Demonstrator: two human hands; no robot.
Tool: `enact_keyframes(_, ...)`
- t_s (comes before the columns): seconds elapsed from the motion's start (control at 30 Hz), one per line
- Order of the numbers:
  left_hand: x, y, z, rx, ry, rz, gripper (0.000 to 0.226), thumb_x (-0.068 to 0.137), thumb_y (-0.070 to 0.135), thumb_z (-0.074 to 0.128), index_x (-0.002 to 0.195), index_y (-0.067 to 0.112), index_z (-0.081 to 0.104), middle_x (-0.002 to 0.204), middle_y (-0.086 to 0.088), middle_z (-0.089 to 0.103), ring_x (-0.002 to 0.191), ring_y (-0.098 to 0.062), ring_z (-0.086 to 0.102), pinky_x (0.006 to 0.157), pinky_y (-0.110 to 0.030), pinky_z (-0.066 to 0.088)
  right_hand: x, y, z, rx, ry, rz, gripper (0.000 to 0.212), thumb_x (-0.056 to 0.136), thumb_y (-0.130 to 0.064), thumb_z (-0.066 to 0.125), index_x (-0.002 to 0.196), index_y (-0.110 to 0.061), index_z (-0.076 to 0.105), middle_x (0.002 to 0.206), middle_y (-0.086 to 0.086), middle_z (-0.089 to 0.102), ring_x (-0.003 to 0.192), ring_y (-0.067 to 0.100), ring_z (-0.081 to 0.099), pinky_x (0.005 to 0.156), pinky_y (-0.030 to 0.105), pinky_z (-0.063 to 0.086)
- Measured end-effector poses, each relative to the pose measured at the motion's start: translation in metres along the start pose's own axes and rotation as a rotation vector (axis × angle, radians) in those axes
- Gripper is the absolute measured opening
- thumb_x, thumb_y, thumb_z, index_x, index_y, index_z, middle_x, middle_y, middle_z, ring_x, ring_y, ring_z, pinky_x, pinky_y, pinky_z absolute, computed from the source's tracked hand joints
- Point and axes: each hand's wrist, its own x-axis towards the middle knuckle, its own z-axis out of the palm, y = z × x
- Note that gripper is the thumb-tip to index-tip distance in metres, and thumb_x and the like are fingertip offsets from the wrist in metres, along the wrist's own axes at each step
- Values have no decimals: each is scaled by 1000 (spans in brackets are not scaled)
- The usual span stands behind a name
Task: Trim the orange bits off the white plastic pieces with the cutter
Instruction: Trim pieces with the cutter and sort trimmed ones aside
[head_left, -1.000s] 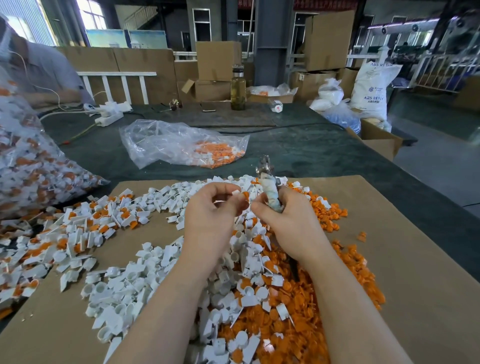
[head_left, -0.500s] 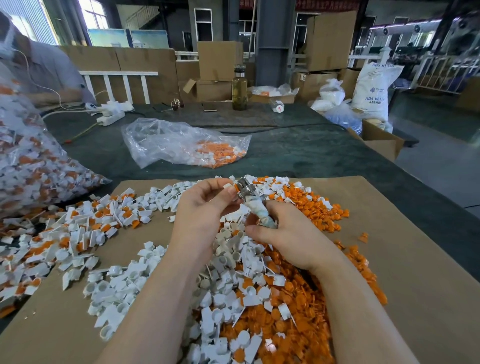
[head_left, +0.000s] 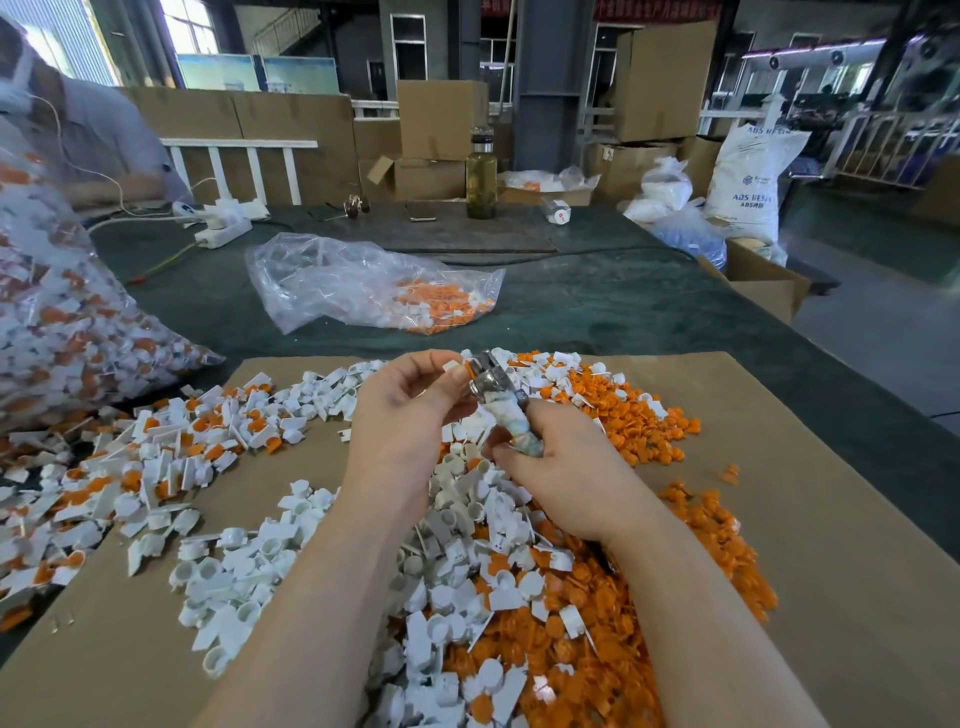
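orange tab sits in the cutter (head_left: 488, 382) head: left hand (head_left: 410, 410) pinches the white piece (head_left: 453, 365) steady, right hand (head_left: 566, 467) grips the wrapped handle.

— How's the light?
— Bright, soft daylight from the windows (head_left: 189, 26) far left, blown out white. Shadows under the forearms are faint.
— Sharpness?
— Crisp in the middle; the big bag (head_left: 62, 322) at the left edge smears. Wide-angle bending curves the cardboard sheet (head_left: 831, 493) and leans the background uprights.
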Motion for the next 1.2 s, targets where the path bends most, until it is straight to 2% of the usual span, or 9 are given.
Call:
enact_keyframes(0.1, 0, -1, -1, 9, 5, -13, 13, 91, -2, 62, 88, 10, 67, 81, -4, 70, 73, -16, 66, 74, -28, 58, 1, 1, 1, -30, -13, 4, 17, 92, -31, 62, 78, -28, 52, 75, -8, 55, 59, 5, 48, 51, 19, 32)
enact_keyframes(0.2, 0, -1, 0, 13, 2, -17, 12, 92, -2, 62, 88, 9, 67, 87, -9, 69, 78, -20, 65, 79, -32, 58, 2, 2, 1, -31, -27, 15, 12, 93, -29, 61, 83, -25, 56, 76, -7, 57, 60, 6, 50, 51, 20, 35)
enact_keyframes(0.3, -2, 0, 1, 7, -5, -15, 11, 92, -2, 62, 89, 8, 67, 92, -13, 68, 82, -23, 65, 84, -36, 57, 1, 1, -1, -34, -41, 16, 17, 92, -32, 61, 79, -31, 50, 75, -11, 56, 60, 2, 52, 49, 16, 33)
enact_keyframes(0.43, -3, 2, 1, 2, -4, -10, 12, 92, -1, 62, 89, 10, 67, 88, -9, 69, 80, -21, 66, 84, -36, 57, -1, 0, -3, -10, -54, 15, 17, 91, -33, 62, 80, -33, 49, 75, -11, 56, 61, -5, 53, 51, 15, 33)
enact_keyframes(0.73, -2, -1, 1, -28, 7, -48, 11, 93, -1, 60, 91, 7, 67, 88, -9, 70, 78, -19, 67, 77, -28, 59, -1, 0, -1, -41, -41, 28, 19, 93, -32, 60, 79, -27, 49, 73, -7, 54, 58, 6, 47, 51, 21, 33)
enact_keyframes(1.0, -2, -1, 1, -23, 18, -49, 12, 94, -1, 59, 90, 8, 67, 86, -6, 69, 78, -17, 65, 76, -29, 57, 1, 3, 1, -96, -15, 19, 17, 91, -21, 57, 77, -26, 49, 73, -5, 55, 60, 9, 48, 50, 24, 35)
enact_keyframes(1.13, -2, 1, -1, -55, 19, -67, 9, 93, 0, 62, 91, 8, 68, 81, -4, 72, 74, -15, 67, 74, -28, 58, 1, 4, 4, -139, 13, -4, 14, 93, -34, 59, 85, -24, 52, 78, -6, 57, 66, 9, 52, 54, 27, 40)
enact_keyframes(1.2, 1, 5, -9, -143, 110, -135, 7, 90, 2, 66, 94, 7, 68, 77, -2, 76, 74, -13, 73, 70, -24, 60, 1, 5, 4, -203, 38, -13, 20, 91, -43, 58, 86, -26, 49, 79, -8, 56, 69, 9, 52, 55, 28, 40)
